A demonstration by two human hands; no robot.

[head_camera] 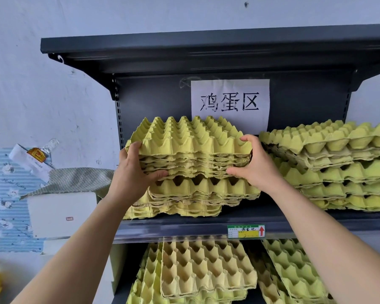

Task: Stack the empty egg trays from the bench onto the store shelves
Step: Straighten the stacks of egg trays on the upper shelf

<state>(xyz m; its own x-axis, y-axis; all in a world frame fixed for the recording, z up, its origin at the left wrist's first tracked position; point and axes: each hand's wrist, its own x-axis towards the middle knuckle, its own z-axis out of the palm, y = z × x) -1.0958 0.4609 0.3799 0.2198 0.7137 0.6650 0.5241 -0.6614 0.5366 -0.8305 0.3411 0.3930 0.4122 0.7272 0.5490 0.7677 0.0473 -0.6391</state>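
Head view showed both hands at frame centre, gripping a short bundle of trays point(191, 148) by its near corners — left hand point(133, 172) at the left end, right hand point(253, 166) at the right, fingers curled over top and thumbs beneath. It sat tilted on the lower pile point(198, 194) on the shelf point(184, 227), its long axis running left to right (far edge raised). Both hands stood equally near — lowering it flat would likely seat it.
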